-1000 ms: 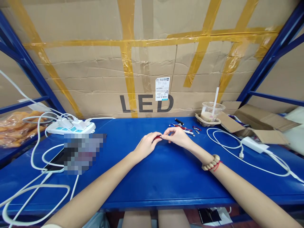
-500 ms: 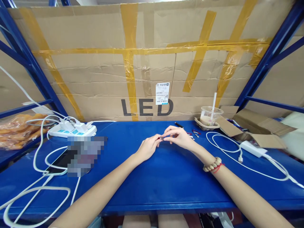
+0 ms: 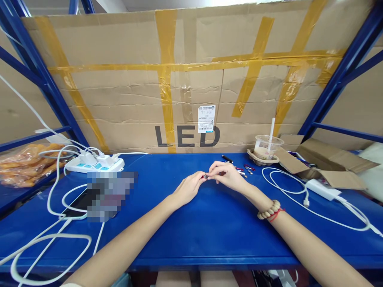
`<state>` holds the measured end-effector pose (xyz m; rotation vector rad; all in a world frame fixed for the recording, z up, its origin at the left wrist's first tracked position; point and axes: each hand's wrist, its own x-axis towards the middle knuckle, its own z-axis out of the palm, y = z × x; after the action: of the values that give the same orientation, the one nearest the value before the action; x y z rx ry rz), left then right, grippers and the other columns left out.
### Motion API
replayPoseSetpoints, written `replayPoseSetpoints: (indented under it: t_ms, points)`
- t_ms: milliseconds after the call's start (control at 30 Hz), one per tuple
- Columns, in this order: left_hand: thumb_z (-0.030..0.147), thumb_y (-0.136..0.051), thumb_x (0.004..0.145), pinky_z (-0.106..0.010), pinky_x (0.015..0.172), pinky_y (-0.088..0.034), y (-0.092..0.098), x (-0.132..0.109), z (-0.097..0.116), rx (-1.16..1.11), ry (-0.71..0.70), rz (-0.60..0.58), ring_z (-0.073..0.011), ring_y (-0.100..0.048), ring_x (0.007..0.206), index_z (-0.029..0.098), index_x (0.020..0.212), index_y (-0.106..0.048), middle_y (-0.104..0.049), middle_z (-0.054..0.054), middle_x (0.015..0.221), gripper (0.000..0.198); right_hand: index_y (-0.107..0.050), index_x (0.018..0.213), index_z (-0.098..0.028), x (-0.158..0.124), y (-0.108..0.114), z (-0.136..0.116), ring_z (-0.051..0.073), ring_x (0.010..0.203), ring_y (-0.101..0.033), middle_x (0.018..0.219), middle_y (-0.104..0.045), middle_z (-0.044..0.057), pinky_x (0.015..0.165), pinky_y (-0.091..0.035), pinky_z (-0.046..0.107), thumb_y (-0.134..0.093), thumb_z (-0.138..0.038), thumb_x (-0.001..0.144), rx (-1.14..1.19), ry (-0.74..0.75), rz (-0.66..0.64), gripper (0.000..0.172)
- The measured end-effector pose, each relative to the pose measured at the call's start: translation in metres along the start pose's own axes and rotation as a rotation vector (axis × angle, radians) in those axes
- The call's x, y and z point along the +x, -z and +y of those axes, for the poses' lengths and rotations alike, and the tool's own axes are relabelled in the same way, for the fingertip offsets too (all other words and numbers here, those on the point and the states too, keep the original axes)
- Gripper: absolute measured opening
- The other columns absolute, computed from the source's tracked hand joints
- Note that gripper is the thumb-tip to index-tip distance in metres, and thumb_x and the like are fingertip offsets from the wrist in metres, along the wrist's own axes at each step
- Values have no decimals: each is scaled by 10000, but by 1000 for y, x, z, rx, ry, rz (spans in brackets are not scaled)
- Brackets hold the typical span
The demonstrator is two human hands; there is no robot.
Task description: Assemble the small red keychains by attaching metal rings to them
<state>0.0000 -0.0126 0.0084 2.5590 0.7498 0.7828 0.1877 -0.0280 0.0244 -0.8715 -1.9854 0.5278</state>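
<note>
Your left hand (image 3: 188,186) and right hand (image 3: 226,175) pinch a small red piece (image 3: 204,177), well behind the front edge (image 3: 215,261) of the worktop (image 3: 215,227); loose parts (image 3: 241,174) lie near the cup (image 3: 263,152).

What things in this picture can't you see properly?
All in the head view:
Small red piece: mostly covered by the left hand and right hand.
Scattered parts: partly hidden behind the right hand.
Phone: partly covered by a pixelated patch.
Label: print too small to read.
Legs: cut off by the bottom edge.
</note>
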Motion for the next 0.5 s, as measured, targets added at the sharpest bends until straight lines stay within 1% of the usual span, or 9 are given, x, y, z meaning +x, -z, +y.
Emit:
replayPoseSetpoints:
  t_ms: [67, 167, 267, 367, 500]
  points:
    - [246, -283, 937, -287, 811, -397, -1, -1, 0, 40, -10, 7, -172, -523, 889, 195, 1082, -486, -546, -54, 986, 254, -653, 631, -140, -1, -1, 0, 52, 468, -502, 751, -532, 28, 415, -464, 197, -615, -344, 746, 33, -25, -9, 238]
    - [220, -258, 938, -334, 816, -385, -1, -2, 1, 149, -20, -7, -177, -504, 832, 197, 1172, -450, -515, -57, 930, 304, -651, 637, -142, -1, -2, 2, 53, 466, -504, 768, -540, 32, 427, -470, 209, -609, -360, 749, 15, -49, -34, 250]
    - [199, -238, 942, -342, 825, -373, 0, -3, 1, 198, -12, -23, -167, -494, 823, 223, 1225, -414, -505, -45, 908, 334, -653, 647, -144, -2, -3, 3, 56, 462, -503, 765, -543, 34, 425, -475, 216, -613, -394, 737, 30, -70, -33, 269]
    - [195, -269, 940, -325, 813, -370, 1, -3, 0, 173, -14, -7, -163, -502, 830, 228, 1183, -461, -526, -36, 897, 312, -631, 607, -137, -2, -5, 4, 47, 435, -489, 743, -524, 26, 404, -462, 210, -630, -435, 708, 63, -107, -22, 315]
    - [180, -326, 925, -289, 763, -383, -1, -2, -4, 117, -51, 25, -161, -520, 812, 196, 1109, -517, -555, -34, 873, 265, -600, 598, -130, -3, -7, 4, 38, 391, -471, 738, -501, 16, 360, -422, 207, -649, -458, 677, 92, -159, -36, 342]
